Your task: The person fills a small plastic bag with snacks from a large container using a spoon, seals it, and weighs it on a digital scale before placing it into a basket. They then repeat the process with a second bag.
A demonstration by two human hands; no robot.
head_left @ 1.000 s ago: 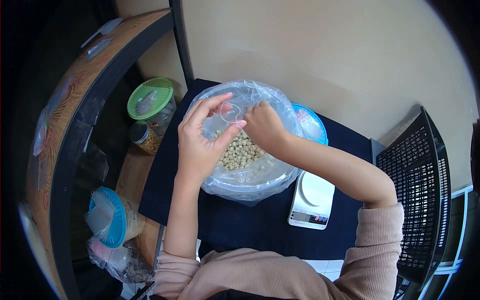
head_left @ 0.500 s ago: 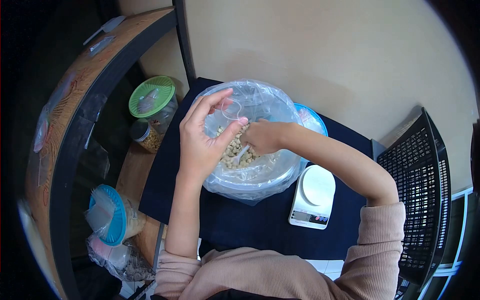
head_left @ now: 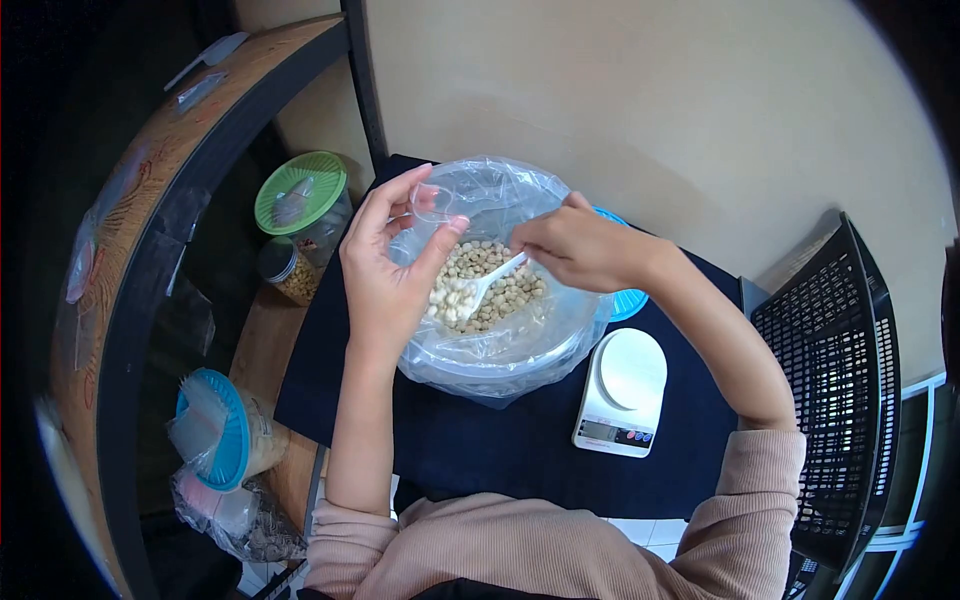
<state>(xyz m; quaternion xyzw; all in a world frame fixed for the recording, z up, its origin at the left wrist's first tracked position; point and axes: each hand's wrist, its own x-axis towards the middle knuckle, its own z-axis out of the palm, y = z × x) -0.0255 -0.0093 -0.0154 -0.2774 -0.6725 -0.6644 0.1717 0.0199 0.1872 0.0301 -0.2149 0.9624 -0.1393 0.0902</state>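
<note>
My left hand (head_left: pixel 385 245) is closed on a small clear plastic bag (head_left: pixel 432 203), its rounded mouth open between thumb and fingers. My right hand (head_left: pixel 580 245) grips the handle of a white plastic spoon (head_left: pixel 488 287). The spoon's bowl rests among pale, nut-like pieces (head_left: pixel 515 292), some of them heaped on it. These pieces lie in a large round tub (head_left: pixel 490 368) lined with a clear plastic sheet (head_left: pixel 520 185). Both hands are over the tub, the left on its left side and the right on its right side.
A white kitchen scale (head_left: pixel 622 392) stands right of the tub on the dark cloth (head_left: pixel 480 455). Behind the tub shows a blue lid (head_left: pixel 627 302). A black basket (head_left: pixel 830 370) is at far right. Green-lidded (head_left: pixel 302 192) and blue-lidded (head_left: pixel 225 430) containers and a jar (head_left: pixel 292 272) stand left.
My right hand has drawn up and right, bringing the spoon into fuller view with pieces on it. My left hand has shifted slightly left with the bag, whose mouth now shows rounder.
</note>
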